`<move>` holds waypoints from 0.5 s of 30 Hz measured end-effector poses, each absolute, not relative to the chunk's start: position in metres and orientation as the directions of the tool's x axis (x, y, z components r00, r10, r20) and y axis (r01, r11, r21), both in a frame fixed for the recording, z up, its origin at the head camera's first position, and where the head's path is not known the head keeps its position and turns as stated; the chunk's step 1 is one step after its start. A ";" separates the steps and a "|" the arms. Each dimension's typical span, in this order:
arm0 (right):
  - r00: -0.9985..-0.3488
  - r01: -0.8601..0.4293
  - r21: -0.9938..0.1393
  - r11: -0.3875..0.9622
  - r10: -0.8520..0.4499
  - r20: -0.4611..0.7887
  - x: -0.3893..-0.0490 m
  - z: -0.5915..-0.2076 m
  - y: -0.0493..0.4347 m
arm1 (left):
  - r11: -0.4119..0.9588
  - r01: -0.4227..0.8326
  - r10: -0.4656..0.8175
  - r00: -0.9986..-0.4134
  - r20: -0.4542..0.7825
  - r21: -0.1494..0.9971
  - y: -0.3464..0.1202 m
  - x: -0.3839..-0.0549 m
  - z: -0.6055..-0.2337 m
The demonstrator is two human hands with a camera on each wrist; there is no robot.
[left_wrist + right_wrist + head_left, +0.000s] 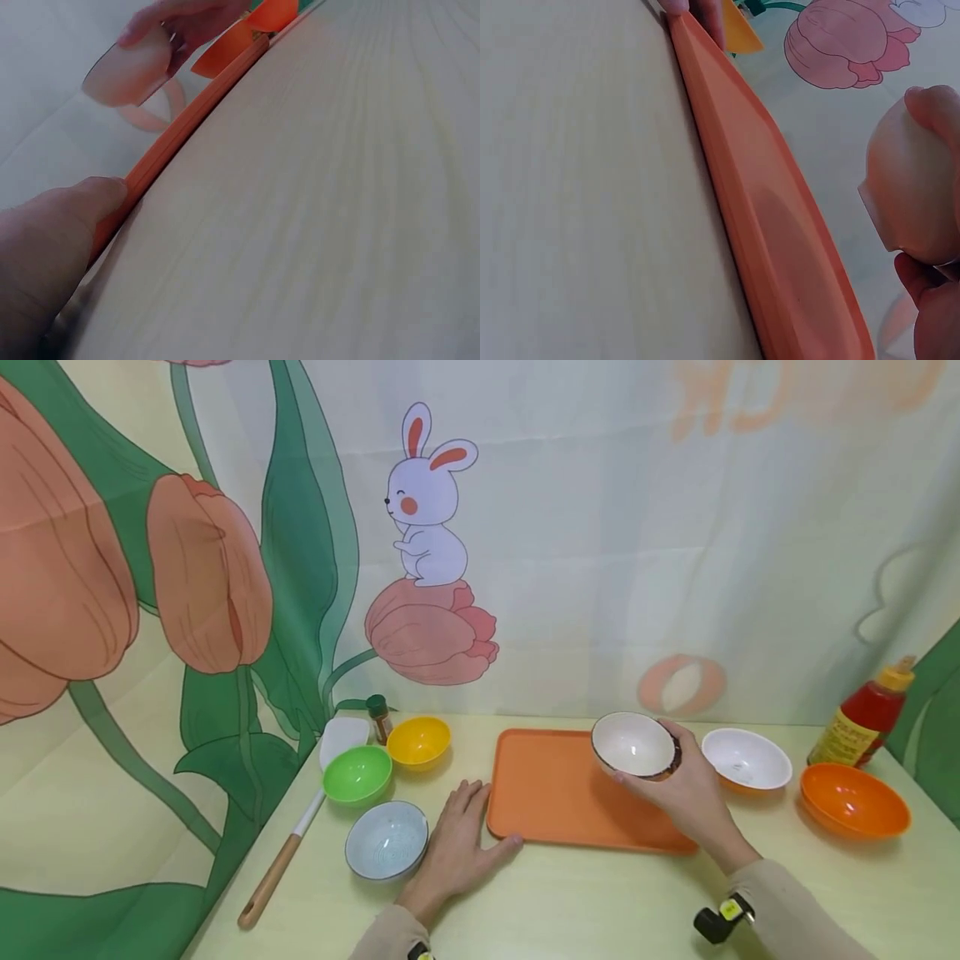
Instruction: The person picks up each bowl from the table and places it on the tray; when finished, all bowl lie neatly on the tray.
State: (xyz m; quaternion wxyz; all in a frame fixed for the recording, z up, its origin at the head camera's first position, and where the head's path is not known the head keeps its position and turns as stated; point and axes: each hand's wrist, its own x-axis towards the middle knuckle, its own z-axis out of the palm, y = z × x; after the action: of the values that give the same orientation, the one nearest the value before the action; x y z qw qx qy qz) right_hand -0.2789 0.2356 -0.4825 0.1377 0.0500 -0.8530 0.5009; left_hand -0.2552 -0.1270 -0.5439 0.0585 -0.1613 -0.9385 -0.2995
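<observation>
My right hand [693, 785] grips a small white bowl [632, 745] with a dark rim, thumb at the near side and fingers round the right side. In the right wrist view the bowl [911, 184] hangs above the orange tray [727, 97], its shadow falling on the tray floor. My left hand [461, 852] lies at the near left corner of the orange tray [547, 785], fingers along the left side. In the left wrist view the left thumb [101, 196] touches the tray's edge. Just left of that hand stands a pale blue-grey bowl [387, 842].
At the left are a green bowl [357, 775], a yellow bowl [418, 743], a green-capped spice bottle [379, 718] and a spatula [273, 877] with a wooden handle. Rightward stand a white bowl [746, 760] with orange beneath, an orange bowl [855, 802] and a red sauce bottle [862, 718].
</observation>
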 end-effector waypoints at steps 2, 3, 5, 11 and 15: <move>-0.960 -0.229 -0.854 0.468 0.034 0.277 -0.287 -0.484 0.228 | 0.770 0.334 0.268 -0.942 0.200 0.543 -0.127 -0.254 -0.544; -0.961 -0.234 -0.860 0.454 0.026 0.275 -0.291 -0.485 0.224 | 0.771 0.332 0.268 -0.943 0.197 0.543 -0.127 -0.254 -0.544; -0.961 -0.238 -0.863 0.445 0.017 0.274 -0.299 -0.487 0.216 | 0.775 0.327 0.268 -0.945 0.187 0.541 -0.127 -0.252 -0.544; -0.962 -0.243 -0.866 0.438 0.009 0.274 -0.322 -0.488 0.192 | 0.780 0.312 0.258 -0.950 0.175 0.542 -0.127 -0.253 -0.541; -0.969 -0.230 -0.888 0.398 -0.011 0.246 -0.333 -0.487 0.177 | 0.783 0.306 0.258 -0.952 0.164 0.542 -0.125 -0.254 -0.539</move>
State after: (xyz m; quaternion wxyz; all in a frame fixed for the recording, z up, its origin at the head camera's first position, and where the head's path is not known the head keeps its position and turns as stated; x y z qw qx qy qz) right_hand -0.3328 0.1772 -0.4869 0.1007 0.0728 -0.8300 0.5437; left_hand -0.2540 -0.1254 -0.5392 0.0404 -0.1495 -0.9433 -0.2935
